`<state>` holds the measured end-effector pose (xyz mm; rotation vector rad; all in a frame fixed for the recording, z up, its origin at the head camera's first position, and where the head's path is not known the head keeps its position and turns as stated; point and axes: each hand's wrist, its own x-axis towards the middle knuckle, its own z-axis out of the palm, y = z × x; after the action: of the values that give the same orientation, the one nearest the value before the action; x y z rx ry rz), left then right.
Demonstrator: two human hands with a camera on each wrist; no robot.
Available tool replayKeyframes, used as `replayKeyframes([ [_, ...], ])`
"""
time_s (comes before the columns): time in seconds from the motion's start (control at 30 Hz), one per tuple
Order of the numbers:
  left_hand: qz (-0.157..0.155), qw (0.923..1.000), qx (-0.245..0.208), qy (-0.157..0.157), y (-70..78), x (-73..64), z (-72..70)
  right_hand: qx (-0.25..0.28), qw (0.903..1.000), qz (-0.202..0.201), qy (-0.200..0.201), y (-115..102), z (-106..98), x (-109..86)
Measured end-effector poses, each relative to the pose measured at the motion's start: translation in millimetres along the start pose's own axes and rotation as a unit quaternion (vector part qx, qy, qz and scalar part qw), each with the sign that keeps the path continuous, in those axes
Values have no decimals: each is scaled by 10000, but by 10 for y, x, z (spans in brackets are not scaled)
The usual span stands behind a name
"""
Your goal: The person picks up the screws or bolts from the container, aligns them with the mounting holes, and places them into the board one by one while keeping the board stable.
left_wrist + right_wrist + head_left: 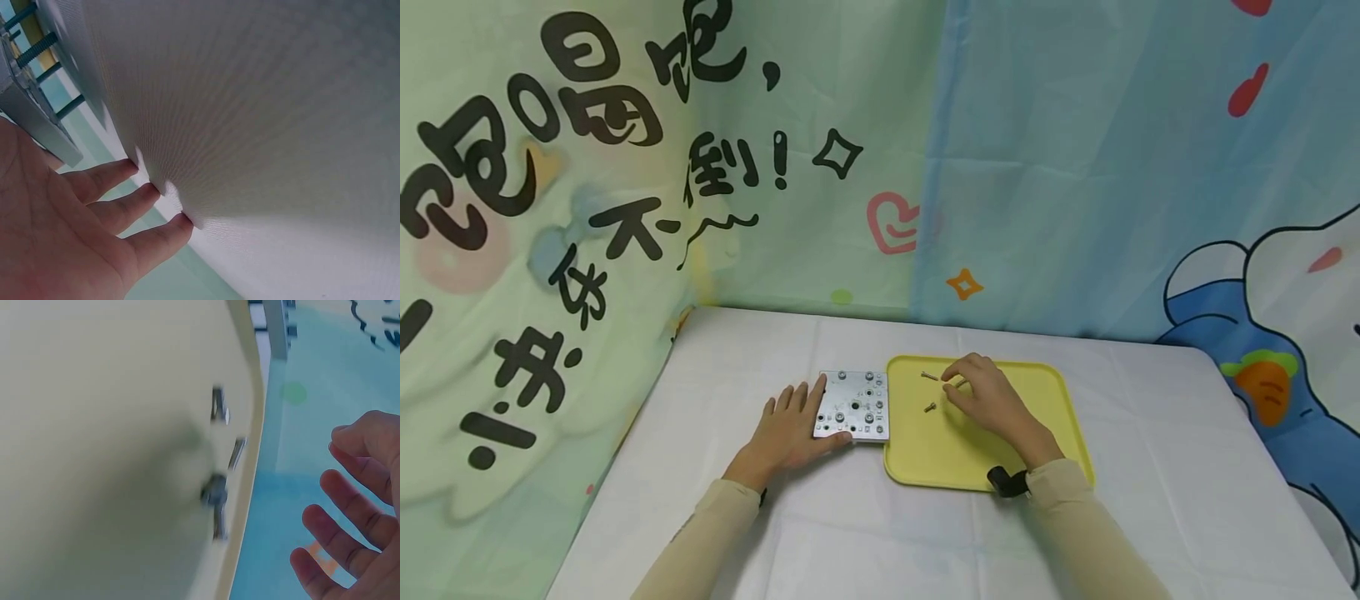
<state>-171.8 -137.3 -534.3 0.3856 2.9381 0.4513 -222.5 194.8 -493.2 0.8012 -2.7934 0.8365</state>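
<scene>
Here, backdrop lettering point(707, 171) beyond the left hand point(786, 431) includes "到!"

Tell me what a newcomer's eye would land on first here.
Probably the bright yellow tray, on the white table, with the right hand over it and small screws lying in it. Next, the silver plate studded with bolts at the tray's left side, the left hand against it. Behind, large black characters cover the left of the green backdrop.

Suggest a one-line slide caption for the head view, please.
Left grip touching a silver plate, beside a yellow tray where the right grip hovers near loose screws.
</scene>
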Motion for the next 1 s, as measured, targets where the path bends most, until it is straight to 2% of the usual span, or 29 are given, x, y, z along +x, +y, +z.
replayKeyframes([
  [0.3, 58, 10000, 10, 52, 4, -18, -17, -39, 9992, 399, 40, 307, -114, -103],
  [0.57, 67, 9999, 25, 102, 1, -16, -10, 10, 9973, 720, -152, 481, -122, -118],
  [0.73, 39, 10000, 21, 68, -7, -14, -4, 89, 9967, 741, -318, 532, -101, -52],
  [1.0, -58, 10000, -20, -69, -9, 5, 6, 149, 9976, 500, -455, 669, -10, 82],
])
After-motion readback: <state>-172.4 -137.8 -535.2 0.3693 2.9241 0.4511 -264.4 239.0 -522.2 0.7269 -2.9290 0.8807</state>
